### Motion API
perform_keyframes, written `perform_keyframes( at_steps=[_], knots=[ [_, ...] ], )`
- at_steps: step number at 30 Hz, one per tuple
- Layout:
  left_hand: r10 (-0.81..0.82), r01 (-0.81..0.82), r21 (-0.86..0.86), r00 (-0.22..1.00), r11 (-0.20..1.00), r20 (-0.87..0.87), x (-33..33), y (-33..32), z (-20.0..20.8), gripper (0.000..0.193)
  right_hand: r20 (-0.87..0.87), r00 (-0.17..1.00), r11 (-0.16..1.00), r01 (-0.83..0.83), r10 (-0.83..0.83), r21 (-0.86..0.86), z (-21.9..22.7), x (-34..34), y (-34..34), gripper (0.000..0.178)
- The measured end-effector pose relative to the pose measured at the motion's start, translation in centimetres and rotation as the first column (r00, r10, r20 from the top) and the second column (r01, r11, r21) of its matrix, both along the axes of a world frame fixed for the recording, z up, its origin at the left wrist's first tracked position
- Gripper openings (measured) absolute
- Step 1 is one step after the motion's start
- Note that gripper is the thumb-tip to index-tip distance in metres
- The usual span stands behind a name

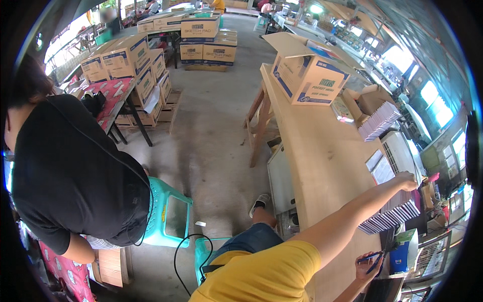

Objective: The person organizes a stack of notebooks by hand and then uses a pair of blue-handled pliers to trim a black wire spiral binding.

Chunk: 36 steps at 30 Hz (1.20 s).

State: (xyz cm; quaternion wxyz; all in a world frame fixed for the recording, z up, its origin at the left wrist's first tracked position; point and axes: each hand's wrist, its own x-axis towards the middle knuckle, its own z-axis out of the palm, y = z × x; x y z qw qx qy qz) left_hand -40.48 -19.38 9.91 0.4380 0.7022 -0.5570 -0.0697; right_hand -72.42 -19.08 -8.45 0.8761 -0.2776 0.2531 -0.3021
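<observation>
My left hand [406, 181] reaches out over the table, its fingers curled closed beside a stack of notebooks [390, 215] with white and dark edges. Whatever those fingers may grip is hidden. Nearer to me, my right hand [366, 269] is closed round scissors [371, 260] with blue handles. A blue and white box [402, 254] stands just past the scissors. On the near side of a white machine-like casing [397, 150] lies a flat booklet or sheet [380, 167], close to my left forearm.
The wooden table [322, 156] bears an open carton [314, 75], a smaller carton [375, 98] and another notebook stack [378, 121]. A person in black [80, 166] is at the left beside a teal stool [168, 211]. Stacked cartons [126, 58] stand farther back.
</observation>
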Motion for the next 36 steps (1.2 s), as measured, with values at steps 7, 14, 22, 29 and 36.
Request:
perform_keyframes(
  at_steps=[7, 14, 22, 29, 36],
  knots=[
    [-0.147, 0.078, -0.26, 0.956, 0.962, -0.255, 0.2, -0.5, -2.8, 0.038, 0.063, 0.998, 0.999, 0.031, -0.029, -0.039, -0.7, -0.9, 0.4, 0.044],
    [-0.193, 0.093, -0.338, 0.942, 0.937, -0.275, 0.0, -0.5, -2.9, 0.036, 0.108, 0.989, 0.994, 0.106, -0.104, -0.01, -1.4, -0.3, 0.4, 0.051],
    [-0.212, 0.109, -0.361, 0.942, 0.926, -0.259, 0.1, -0.8, -3.2, 0.033, 0.103, 0.991, 0.996, 0.077, -0.081, 0.038, -1.7, -0.4, 0.6, 0.05],
    [-0.226, 0.093, -0.411, 0.93, 0.907, -0.289, -0.2, 0.0, -3.3, 0.031, 0.071, 0.997, 0.998, 0.039, -0.042, 0.04, -3.0, 0.0, 1.4, 0.05],
    [-0.256, 0.09, -0.426, 0.901, 0.9, -0.351, -0.3, -0.5, -3.4, 0.03, 0.129, 0.992, 1.0, 0.013, -0.013, 0.005, -3.7, -0.3, 0.5, 0.05]
  ],
)
